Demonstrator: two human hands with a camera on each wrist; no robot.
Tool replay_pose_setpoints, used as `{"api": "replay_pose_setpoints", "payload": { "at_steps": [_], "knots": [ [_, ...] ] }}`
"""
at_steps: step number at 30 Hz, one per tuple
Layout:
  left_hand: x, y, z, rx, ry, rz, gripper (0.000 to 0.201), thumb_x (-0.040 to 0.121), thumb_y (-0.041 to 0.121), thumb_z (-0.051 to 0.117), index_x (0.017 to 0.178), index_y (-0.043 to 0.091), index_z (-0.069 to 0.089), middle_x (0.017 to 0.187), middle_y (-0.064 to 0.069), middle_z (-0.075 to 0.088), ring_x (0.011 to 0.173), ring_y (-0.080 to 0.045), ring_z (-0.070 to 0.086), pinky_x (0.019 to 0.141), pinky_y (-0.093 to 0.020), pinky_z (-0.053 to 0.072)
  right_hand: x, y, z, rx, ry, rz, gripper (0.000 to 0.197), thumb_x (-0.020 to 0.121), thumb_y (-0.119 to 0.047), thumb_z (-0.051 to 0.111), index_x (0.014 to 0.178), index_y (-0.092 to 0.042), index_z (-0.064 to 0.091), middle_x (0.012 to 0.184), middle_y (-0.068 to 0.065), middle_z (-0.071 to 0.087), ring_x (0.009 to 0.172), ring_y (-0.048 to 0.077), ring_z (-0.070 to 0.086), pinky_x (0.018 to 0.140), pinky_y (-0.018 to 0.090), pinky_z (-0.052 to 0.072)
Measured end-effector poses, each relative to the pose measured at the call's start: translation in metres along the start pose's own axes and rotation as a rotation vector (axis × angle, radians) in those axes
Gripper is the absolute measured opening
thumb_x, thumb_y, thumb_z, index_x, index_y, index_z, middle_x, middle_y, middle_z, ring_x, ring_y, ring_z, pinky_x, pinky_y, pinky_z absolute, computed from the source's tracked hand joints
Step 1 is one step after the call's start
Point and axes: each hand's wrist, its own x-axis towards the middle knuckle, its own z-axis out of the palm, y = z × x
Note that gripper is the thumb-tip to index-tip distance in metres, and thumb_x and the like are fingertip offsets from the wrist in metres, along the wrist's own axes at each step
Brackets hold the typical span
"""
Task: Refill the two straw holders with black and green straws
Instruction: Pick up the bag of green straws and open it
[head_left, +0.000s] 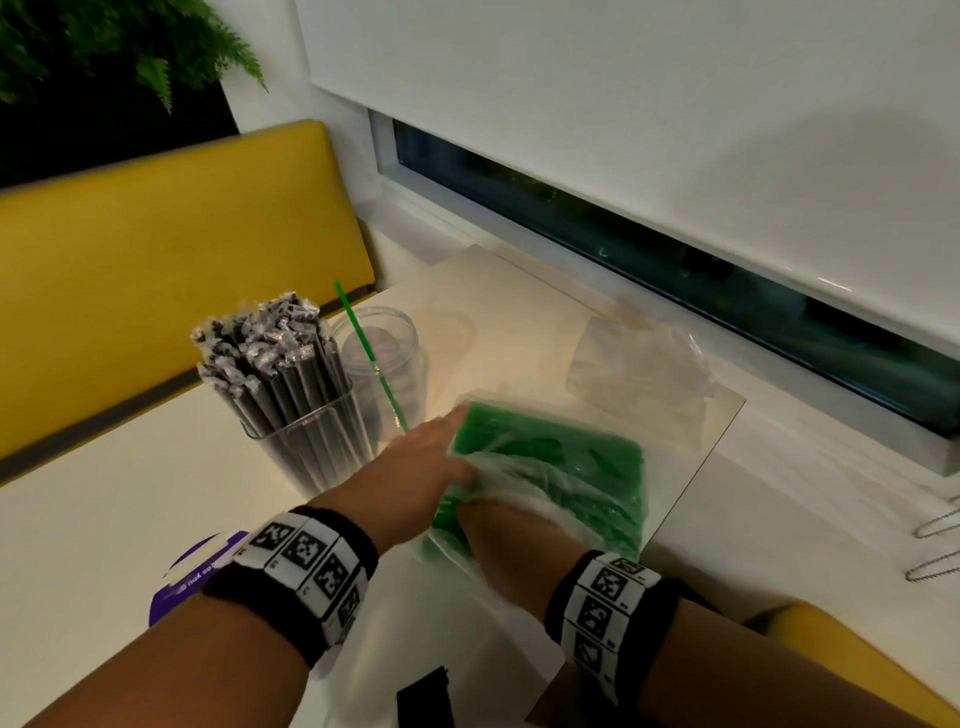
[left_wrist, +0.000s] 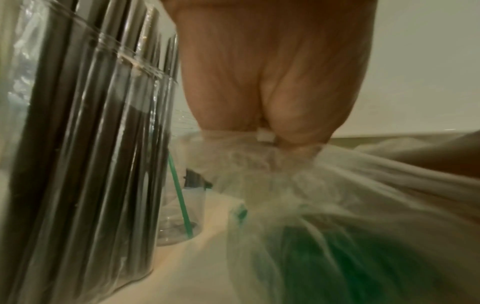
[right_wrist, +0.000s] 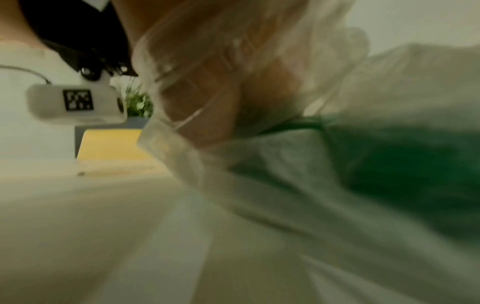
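Observation:
A clear plastic bag of green straws (head_left: 571, 457) lies on the white table (head_left: 104, 519). My left hand (head_left: 452, 441) holds the bag's left edge; in the left wrist view its fingers (left_wrist: 265, 131) bunch and pinch the plastic (left_wrist: 337, 195). My right hand (head_left: 498, 519) is pushed into the bag's mouth, and the film (right_wrist: 285, 164) hides its fingers. A clear holder (head_left: 306, 447) packed with wrapped black straws (head_left: 270, 353) stands to the left. Behind it, a second clear holder (head_left: 395, 364) has one green straw (head_left: 363, 348) leaning in it.
An empty crumpled clear bag (head_left: 639, 364) lies near the window sill (head_left: 779, 467). A yellow bench back (head_left: 156, 270) runs along the table's far left. A purple item (head_left: 192, 577) and a black object (head_left: 426, 696) lie near the front edge. Bead chains (head_left: 935, 551) hang at right.

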Motion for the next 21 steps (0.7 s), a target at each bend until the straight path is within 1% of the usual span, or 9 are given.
{"api": "replay_pose_setpoints", "payload": {
  "at_steps": [4,7,9,11,12,15,17,19,21],
  "knots": [
    [0.008,-0.007,-0.008,-0.009,-0.162,-0.140,0.073,0.089,-0.003,0.047,0.146,0.042,0.039,0.165,-0.001,-0.012,0.151,-0.033,0.009,0.119,-0.044,0.026,0.017,-0.012,-0.009,-0.047,0.058,-0.081,0.032,0.104,-0.019,0.042,0.127,-0.005,0.059,0.129,0.015,0.059,0.123,0.030,0.052,0.113,0.040,0.033],
    [0.009,-0.010,-0.019,-0.156,-0.213,-0.185,0.073,0.088,-0.006,0.049,0.143,0.043,0.044,0.164,-0.001,0.016,0.143,-0.025,0.035,0.108,-0.028,0.036,0.014,-0.002,-0.028,-0.108,0.152,-0.156,0.030,0.103,-0.023,0.042,0.123,-0.016,0.063,0.122,0.006,0.065,0.113,0.025,0.060,0.104,0.035,0.043],
    [0.008,-0.012,-0.024,-0.266,-0.232,-0.209,0.075,0.085,-0.008,0.049,0.136,0.046,0.052,0.153,0.004,0.038,0.100,0.000,0.066,0.080,-0.019,0.053,0.006,0.006,-0.039,-0.092,0.234,-0.189,0.023,0.099,-0.028,0.046,0.107,-0.024,0.067,0.099,0.000,0.070,0.090,0.023,0.066,0.087,0.038,0.053],
    [0.008,-0.015,-0.027,-0.280,-0.267,-0.210,0.078,0.083,-0.008,0.049,0.135,0.050,0.052,0.146,0.004,0.047,0.051,0.009,0.055,0.049,-0.013,0.044,0.004,0.011,-0.046,-0.040,0.208,-0.134,0.023,0.098,-0.032,0.047,0.107,-0.025,0.067,0.095,0.000,0.071,0.086,0.023,0.066,0.082,0.037,0.054],
    [0.007,-0.015,-0.027,-0.255,-0.282,-0.212,0.079,0.083,-0.008,0.050,0.136,0.052,0.049,0.148,0.002,0.047,0.048,0.006,0.053,0.047,-0.013,0.042,0.003,0.013,-0.048,-0.007,0.208,-0.127,0.023,0.098,-0.034,0.048,0.107,-0.026,0.067,0.096,-0.001,0.070,0.086,0.022,0.065,0.082,0.037,0.054],
    [0.004,-0.014,-0.026,-0.202,-0.310,-0.190,0.088,0.080,-0.008,0.055,0.142,0.053,0.039,0.156,0.003,0.035,0.104,-0.012,0.063,0.085,-0.025,0.055,-0.002,0.013,-0.055,0.059,0.219,-0.231,0.026,0.097,-0.044,0.047,0.103,-0.029,0.067,0.096,-0.006,0.071,0.087,0.017,0.064,0.082,0.030,0.051],
    [0.003,-0.015,-0.026,-0.185,-0.318,-0.131,0.092,0.078,-0.006,0.058,0.144,0.052,0.034,0.155,0.010,0.034,0.134,-0.016,0.045,0.108,-0.032,0.042,-0.004,0.013,-0.060,0.130,0.211,-0.242,0.033,0.096,-0.053,0.044,0.102,-0.030,0.067,0.095,-0.006,0.071,0.086,0.015,0.063,0.076,0.026,0.046],
    [0.001,-0.016,-0.027,-0.177,-0.350,-0.077,0.086,0.078,0.000,0.060,0.145,0.048,0.036,0.148,0.012,0.045,0.129,-0.014,0.049,0.108,-0.034,0.043,-0.002,0.015,-0.065,0.193,0.235,-0.173,0.034,0.093,-0.055,0.044,0.107,-0.032,0.065,0.098,-0.007,0.071,0.088,0.012,0.063,0.075,0.024,0.045],
    [0.000,-0.015,-0.029,-0.179,-0.394,-0.060,0.076,0.079,0.006,0.069,0.143,0.035,0.043,0.137,0.008,0.057,0.121,-0.014,0.055,0.105,-0.035,0.046,0.005,0.018,-0.067,0.168,0.246,-0.085,0.020,0.089,-0.032,0.052,0.102,-0.024,0.065,0.096,0.000,0.069,0.092,0.021,0.063,0.072,0.026,0.042]
  ]
}}
